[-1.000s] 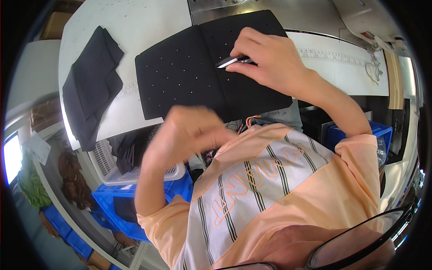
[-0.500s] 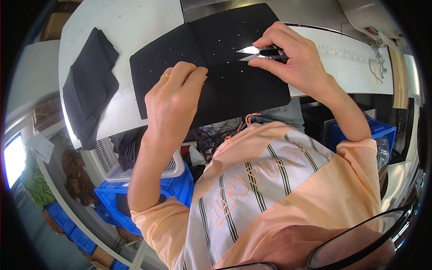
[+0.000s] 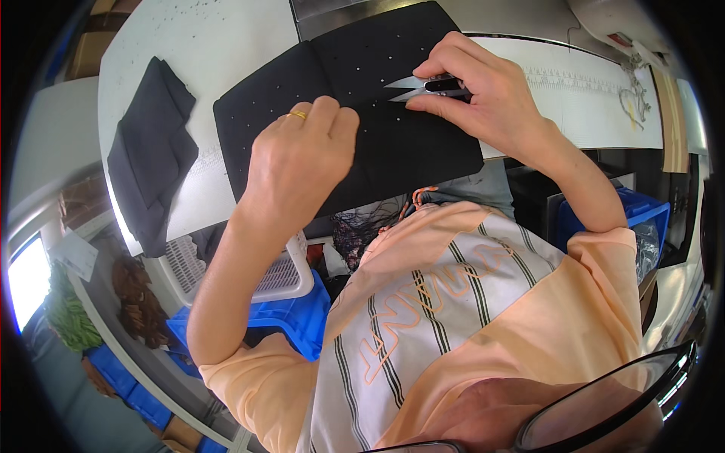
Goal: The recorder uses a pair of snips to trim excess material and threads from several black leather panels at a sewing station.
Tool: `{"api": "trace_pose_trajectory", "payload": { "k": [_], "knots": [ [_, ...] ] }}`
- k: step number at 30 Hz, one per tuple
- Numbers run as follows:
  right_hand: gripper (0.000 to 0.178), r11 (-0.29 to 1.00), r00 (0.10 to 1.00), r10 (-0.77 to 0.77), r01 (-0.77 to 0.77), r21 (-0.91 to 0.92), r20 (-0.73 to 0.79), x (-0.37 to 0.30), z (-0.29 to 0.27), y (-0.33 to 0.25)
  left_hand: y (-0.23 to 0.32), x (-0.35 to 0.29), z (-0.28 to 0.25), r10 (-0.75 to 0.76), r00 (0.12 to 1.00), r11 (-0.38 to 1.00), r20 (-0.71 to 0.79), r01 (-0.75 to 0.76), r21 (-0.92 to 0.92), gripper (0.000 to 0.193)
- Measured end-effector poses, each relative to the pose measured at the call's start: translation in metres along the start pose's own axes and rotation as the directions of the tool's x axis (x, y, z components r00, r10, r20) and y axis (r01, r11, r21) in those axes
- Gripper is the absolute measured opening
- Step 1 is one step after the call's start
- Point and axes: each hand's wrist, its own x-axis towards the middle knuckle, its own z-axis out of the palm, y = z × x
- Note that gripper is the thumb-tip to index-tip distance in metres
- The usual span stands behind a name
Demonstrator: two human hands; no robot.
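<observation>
A black cloth piece (image 3: 393, 158) dotted with small white specks lies spread over the front of the white table. My right hand (image 3: 483, 94) holds thread snips (image 3: 434, 87) between thumb and fingers, with the two pointed blades apart above the cloth's right half. Over the left half of the cloth is my left hand (image 3: 302, 155), a yellow ring on one finger. Its fingers are curled in, and their tips are turned out of sight, so whatever they pinch is hidden. The snips' points are a short way to the right of these fingers.
A folded dark cloth (image 3: 151, 147) lies on the white table (image 3: 219, 34) at the left. Below the table edge are a white plastic basket (image 3: 287, 281) and a blue crate (image 3: 310, 321). Another blue crate (image 3: 657, 215) stands at the right, below some metal keys or chain (image 3: 637, 98).
My left hand has shifted right across the cloth, toward the snips, with its fingers curled tighter. The right hand and the snips keep nearly the same place over the cloth.
</observation>
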Motion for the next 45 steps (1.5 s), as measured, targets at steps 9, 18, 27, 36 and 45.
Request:
{"api": "trace_pose_trajectory", "payload": {
  "k": [9, 18, 27, 36, 45],
  "knots": [
    [0.026, 0.992, 0.990, -0.128, 0.129, -0.016, 0.061, 0.018, 0.026, -0.017, 0.000, -0.008, 0.009, -0.191, 0.972, 0.955, -0.133, 0.153, -0.255, 0.014],
    [0.028, 0.973, 0.979, -0.182, 0.193, -0.129, 0.092, 0.024, 0.030, -0.023, 0.004, -0.008, 0.010, -0.158, 0.981, 0.980, -0.111, 0.142, -0.136, 0.015],
    [0.027, 0.958, 0.971, -0.229, 0.238, -0.163, 0.070, 0.024, 0.029, -0.022, 0.004, -0.008, 0.004, -0.140, 0.983, 0.982, -0.117, 0.124, -0.140, 0.017],
    [0.026, 0.994, 0.993, 0.072, -0.079, 0.072, 0.091, -0.003, -0.039, 0.030, 0.001, -0.106, -0.041, -0.824, 0.510, 0.280, 0.248, 0.746, -0.604, 0.014],
    [0.040, 1.000, 0.996, 0.012, -0.013, 0.004, 0.094, -0.005, -0.019, 0.009, -0.024, -0.081, -0.008, -0.908, 0.418, 0.386, 0.027, 0.860, -0.334, 0.027]
  ]
}}
